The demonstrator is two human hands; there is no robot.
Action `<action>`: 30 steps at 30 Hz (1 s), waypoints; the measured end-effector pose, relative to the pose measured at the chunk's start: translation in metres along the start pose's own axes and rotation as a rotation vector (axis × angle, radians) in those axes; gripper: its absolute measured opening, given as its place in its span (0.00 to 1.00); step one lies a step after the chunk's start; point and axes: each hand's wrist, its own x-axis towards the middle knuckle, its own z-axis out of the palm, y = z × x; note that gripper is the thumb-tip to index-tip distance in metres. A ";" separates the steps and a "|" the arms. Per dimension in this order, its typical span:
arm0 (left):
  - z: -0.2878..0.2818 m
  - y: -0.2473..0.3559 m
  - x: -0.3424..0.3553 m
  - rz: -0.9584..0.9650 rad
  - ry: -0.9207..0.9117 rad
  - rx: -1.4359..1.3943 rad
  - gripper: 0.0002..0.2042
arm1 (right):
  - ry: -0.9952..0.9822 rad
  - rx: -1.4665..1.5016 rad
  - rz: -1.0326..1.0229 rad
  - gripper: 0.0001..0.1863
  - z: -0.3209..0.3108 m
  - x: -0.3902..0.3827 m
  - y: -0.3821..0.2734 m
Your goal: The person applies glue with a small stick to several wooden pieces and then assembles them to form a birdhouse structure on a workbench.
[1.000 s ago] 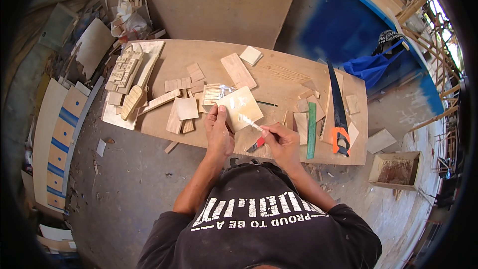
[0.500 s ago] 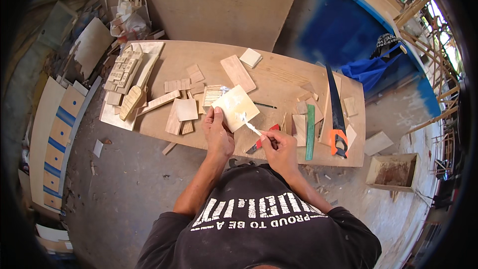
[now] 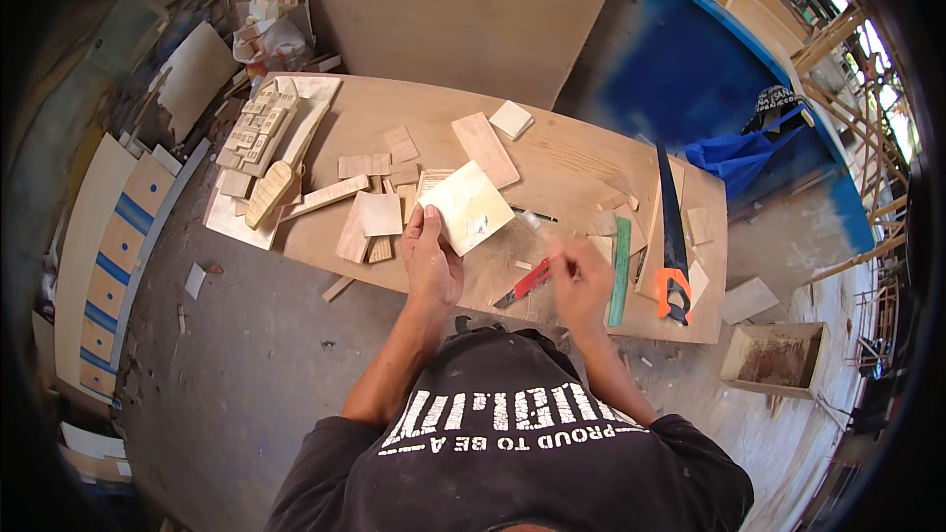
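My left hand grips a thin square wooden board by its lower left edge, tilted above the table. A small whitish smear shows near the board's lower right corner. My right hand hangs to the right of the board, apart from it and blurred by motion; its fingers look bent, but whether they hold anything is unclear. Just left of it, a red and black cutter knife lies on the table. Beyond the hand are a dark pencil and a small whitish object.
A wooden worktable carries wood offcuts, a green strip and a handsaw with an orange handle. At the left end sits a carved wooden house model. A box stands on the floor at right.
My right hand has moved right, away from the board, and the white-tipped stick no longer shows between its fingers. My left hand still holds the board. The view has shifted slightly.
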 end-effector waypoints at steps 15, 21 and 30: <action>-0.015 0.009 -0.012 -0.013 0.103 0.088 0.10 | -0.139 0.043 -0.306 0.15 0.046 -0.005 -0.001; -0.018 0.009 -0.014 -0.004 0.135 0.083 0.11 | -0.121 -0.034 -0.328 0.15 0.042 -0.006 -0.007; -0.035 0.013 -0.005 0.015 0.246 0.070 0.11 | -0.146 -0.079 -0.416 0.13 0.050 -0.017 -0.001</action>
